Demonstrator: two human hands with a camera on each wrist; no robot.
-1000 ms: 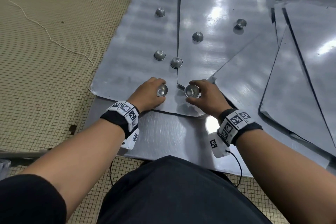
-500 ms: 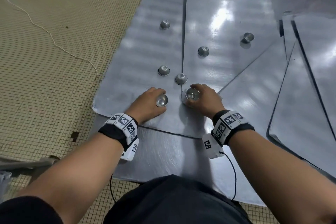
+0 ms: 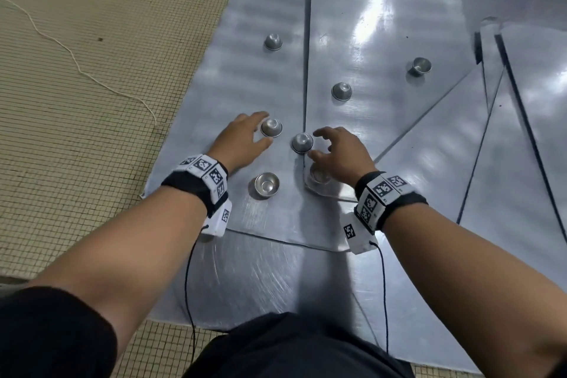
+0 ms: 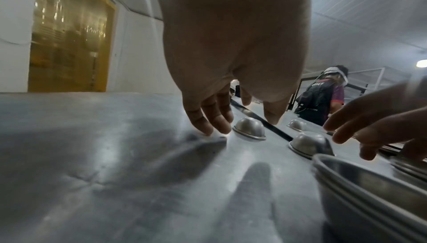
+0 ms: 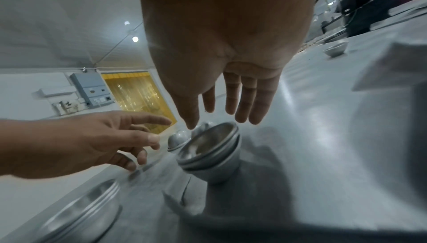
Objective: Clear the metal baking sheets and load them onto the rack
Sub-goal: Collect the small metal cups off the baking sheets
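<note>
Both hands have let go of the cup stacks they held half a second ago and reached forward to the next two upturned cups. Left hand (image 3: 242, 144) hovers with fingers spread wide around an inverted metal cup (image 3: 271, 128) on the left baking sheet (image 3: 214, 77), holding nothing; the wrist view shows its fingertips (image 4: 215, 126) on the sheet just beside the cup. Right hand (image 3: 337, 153) is likewise open and empty, its fingers arched over a second inverted cup (image 3: 302, 143) that sits at the seam with the right baking sheet (image 3: 383, 40).

Two short stacks wait nearer the person: a left stack (image 3: 266, 185) by the left wrist, and a right stack (image 5: 208, 153) under the right palm. Three more cups (image 3: 341, 91) lie farther out on the sheets, two inverted, one upright. More sheets overlap across the desk (image 3: 260, 279). No rack is visible.

Clearing appears well under way, loading not begun. To do this step well, each hand should likely pinch its cup low at the rim, flip it upright and nest it squarely in its stack, keeping the smooth metal from skidding across the sheet.
</note>
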